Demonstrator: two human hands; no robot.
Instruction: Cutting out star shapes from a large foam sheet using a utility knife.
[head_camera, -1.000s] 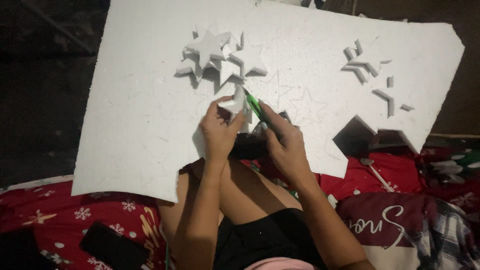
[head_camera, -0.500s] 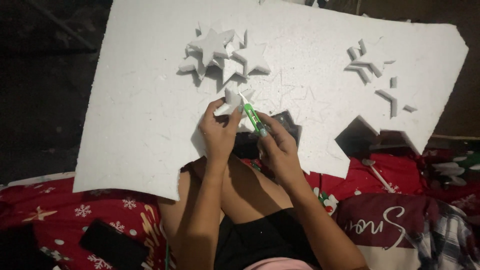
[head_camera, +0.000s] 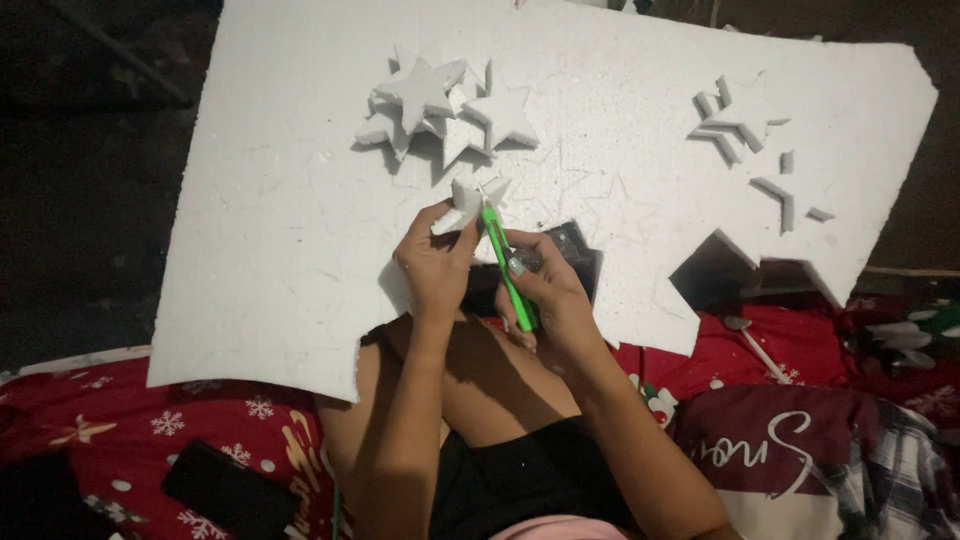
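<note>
A person sits with a big white foam board (head_camera: 280, 260) across their knees; the left hand (head_camera: 435, 265) pinches a small foam star (head_camera: 470, 196) at its bottom edge, with the fingers closed tight on it, just above the lap and in front of the board; the right hand (head_camera: 545, 295) is wrapped shut around a green knife (head_camera: 505, 262), and its thin tip touches the star near the top; the star looks very light and a bit stiff, but foam like this is crumbly, so I think a thin point could snap off if it is squeezed hard or bent; the fat middle of the star looks like the safest place to hold it, with fingers kept away from the blade; the knife is thin and smooth, so a firm hold low on the handle seems best; a pile of cut stars (head_camera: 440, 110) lies higher up on the board, near the middle; some thin foam scraps (head_camera: 745, 125) lie on the right side, well apart from the hands; the board has star-shaped holes cut in its lower edge; a red blanket (head_camera: 130, 430) with snowflakes lies under the person, and 1 dark phone (head_camera: 228, 490) rests on it by the left leg.
</note>
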